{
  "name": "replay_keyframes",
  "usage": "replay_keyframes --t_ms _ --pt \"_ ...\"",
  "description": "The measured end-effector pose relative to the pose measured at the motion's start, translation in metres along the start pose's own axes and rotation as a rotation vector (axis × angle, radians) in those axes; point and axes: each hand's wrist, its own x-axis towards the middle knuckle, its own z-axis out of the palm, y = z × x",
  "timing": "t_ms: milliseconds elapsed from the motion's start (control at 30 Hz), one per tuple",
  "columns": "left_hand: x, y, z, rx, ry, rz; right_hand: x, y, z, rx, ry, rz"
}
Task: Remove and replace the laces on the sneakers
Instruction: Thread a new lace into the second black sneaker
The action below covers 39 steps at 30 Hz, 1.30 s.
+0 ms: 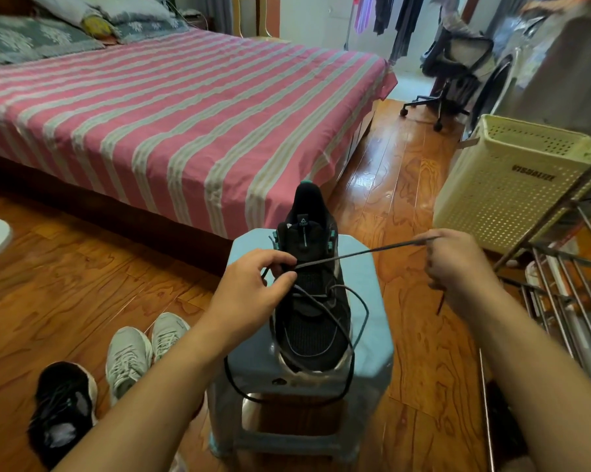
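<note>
Bedroom, glossy wood floor [406, 185]; pink-striped bed [171, 120] behind. Light-blue plastic stool [372, 342]: one black sneaker [309, 301] on top, toe toward viewer. Dark lace [352, 255]: stretched taut between hands, slack looping over stool edge. Left hand [250, 287]: thumb and forefinger pinching lace at eyelets. Right hand [457, 260]: fingers curled, gripping lace end. Floor left: grey sneaker pair [141, 349], second black sneaker [62, 410].

- sneaker [313, 315]: black mesh cloth, matt
- lace [358, 252]: dark woven cord
- stool [372, 277]: smooth plastic, pale blue
- floor [420, 185]: glossy varnished wood
- basket [512, 185]: perforated cream plastic
- rack [559, 267]: probably bare metal
</note>
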Motion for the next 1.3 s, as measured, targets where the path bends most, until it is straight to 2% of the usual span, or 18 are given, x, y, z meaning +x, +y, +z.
replay_keyframes --t_ms 67,100,133,200,233,267,333,367,433,467,500,567,700,733,867,1100,1300 --pt "-0.001 0.001 0.001 0.038 -0.018 0.004 -0.001 -0.006 -0.014 0.580 -0.045 0.188" --pt "-0.001 0.002 0.002 0.053 -0.015 0.003 -0.005 -0.008 -0.025 0.779 -0.037 0.220" --pt "0.000 0.003 0.002 0.062 -0.012 -0.001 -0.005 -0.006 -0.039 0.858 0.027 0.199" --pt "0.000 0.005 0.002 0.061 -0.012 -0.012 -0.006 0.000 -0.063 0.823 0.225 0.066" --pt "0.000 0.006 0.002 0.052 -0.014 -0.018 -0.004 0.004 -0.070 0.881 0.276 0.088" --pt "0.001 0.007 0.002 0.033 -0.019 -0.029 -0.003 0.005 -0.068 0.843 0.289 0.140" --pt "0.001 0.008 0.002 -0.014 -0.030 -0.059 -0.017 -0.002 -0.046 0.285 0.213 -0.052" --pt "0.001 0.008 0.002 -0.031 -0.034 -0.069 -0.027 -0.013 -0.026 0.047 0.088 -0.229" --pt "0.000 0.010 0.002 -0.040 -0.036 -0.076 -0.061 -0.032 0.016 -0.240 -0.216 -0.543" --pt "0.000 0.012 0.003 -0.038 -0.030 -0.075 -0.073 -0.033 0.031 -0.381 -0.313 -0.663" --pt "0.001 0.012 0.003 -0.037 -0.022 -0.075 -0.080 -0.031 0.044 -0.510 -0.351 -0.746" --pt "0.001 0.013 0.004 -0.058 -0.014 -0.089 -0.081 -0.022 0.060 -0.684 -0.314 -0.796" --pt "0.002 0.011 0.002 -0.163 -0.004 -0.117 -0.078 -0.018 0.068 -0.789 -0.173 -0.850" --pt "0.001 0.011 0.002 -0.179 0.008 -0.127 -0.074 -0.017 0.067 -0.803 -0.152 -0.815" --pt "0.003 0.009 0.003 -0.256 0.025 -0.175 -0.068 -0.010 0.062 -0.708 -0.218 -0.719" --pt "0.003 0.011 0.009 -0.291 0.027 -0.187 -0.076 -0.007 0.065 -0.686 -0.204 -0.725" --pt "0.001 0.010 0.005 -0.085 0.077 -0.098 -0.039 -0.020 0.002 -0.531 0.165 -0.518"
